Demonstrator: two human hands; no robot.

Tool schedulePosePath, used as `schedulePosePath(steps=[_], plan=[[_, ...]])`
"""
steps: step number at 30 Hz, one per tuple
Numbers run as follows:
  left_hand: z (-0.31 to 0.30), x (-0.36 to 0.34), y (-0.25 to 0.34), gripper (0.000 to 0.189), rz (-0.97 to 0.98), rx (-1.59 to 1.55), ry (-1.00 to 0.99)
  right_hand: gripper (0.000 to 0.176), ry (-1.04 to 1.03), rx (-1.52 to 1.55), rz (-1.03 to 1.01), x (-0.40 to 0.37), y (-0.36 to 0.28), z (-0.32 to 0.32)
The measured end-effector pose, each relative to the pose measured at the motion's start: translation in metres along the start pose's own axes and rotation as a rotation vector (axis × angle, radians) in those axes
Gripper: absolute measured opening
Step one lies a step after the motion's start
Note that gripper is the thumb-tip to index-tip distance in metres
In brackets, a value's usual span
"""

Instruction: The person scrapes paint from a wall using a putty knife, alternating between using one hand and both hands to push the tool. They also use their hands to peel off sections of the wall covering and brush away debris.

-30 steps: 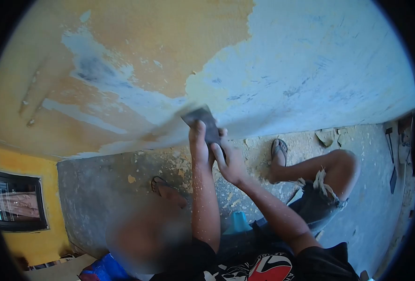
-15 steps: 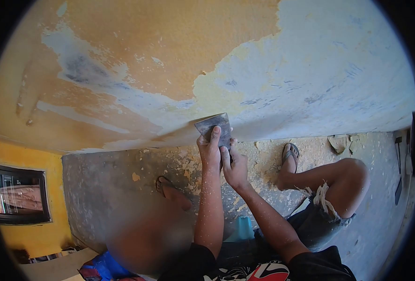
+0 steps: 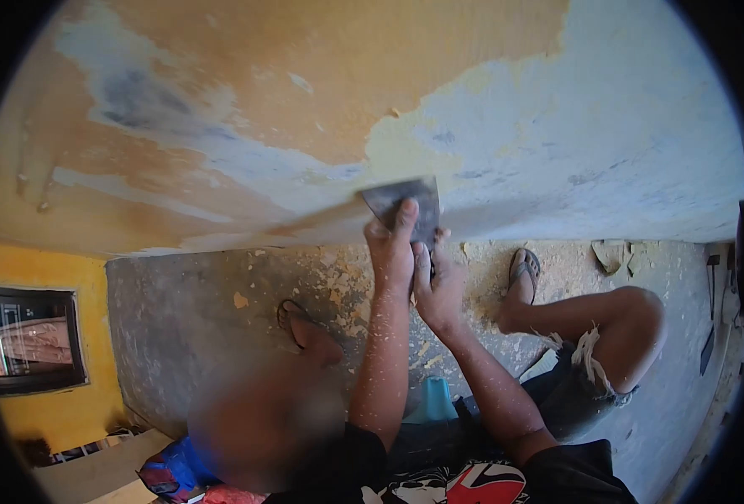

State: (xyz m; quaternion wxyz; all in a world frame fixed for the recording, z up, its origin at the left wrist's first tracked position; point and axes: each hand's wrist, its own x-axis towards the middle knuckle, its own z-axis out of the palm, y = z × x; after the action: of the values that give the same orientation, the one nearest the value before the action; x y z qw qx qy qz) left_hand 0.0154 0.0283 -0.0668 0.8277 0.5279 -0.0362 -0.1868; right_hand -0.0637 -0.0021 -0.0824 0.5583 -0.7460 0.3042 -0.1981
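Observation:
My left hand (image 3: 391,252) is closed around a wide paint scraper (image 3: 406,199), its thumb lying flat along the dark metal blade. Just below it my right hand (image 3: 439,281) grips the handle end, which the fingers mostly hide. The blade's broad edge points up at the wall (image 3: 506,126), where orange paint (image 3: 296,92) gives way to a pale, scraped area. Light flecks dot both forearms.
Paint flakes (image 3: 338,290) litter the grey floor along the wall base. My sandalled feet (image 3: 521,277) stand on either side. A turquoise plastic object (image 3: 435,396) sits beneath me. A framed glass panel (image 3: 32,340) is set in the yellow wall at left.
The scraper and both hands have moved up the wall and slightly right, still gripping it. The view has shifted a little.

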Motion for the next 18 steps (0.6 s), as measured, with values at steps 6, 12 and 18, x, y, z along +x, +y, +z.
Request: schedulePosePath(steps=[6, 12, 18], plan=[[0.010, 0.005, 0.023, 0.035, 0.063, -0.106, -0.103, 0.042, 0.002, -0.154, -0.102, 0.001, -0.008, -0.011], [0.004, 0.010, -0.008, 0.032, 0.026, -0.105, 0.025, 0.042, 0.070, -0.070, -0.131, 0.000, 0.021, 0.003], [-0.004, -0.001, -0.009, 0.036, -0.031, -0.025, 0.009, 0.034, -0.078, -0.129, 0.046, -0.005, -0.001, -0.001]])
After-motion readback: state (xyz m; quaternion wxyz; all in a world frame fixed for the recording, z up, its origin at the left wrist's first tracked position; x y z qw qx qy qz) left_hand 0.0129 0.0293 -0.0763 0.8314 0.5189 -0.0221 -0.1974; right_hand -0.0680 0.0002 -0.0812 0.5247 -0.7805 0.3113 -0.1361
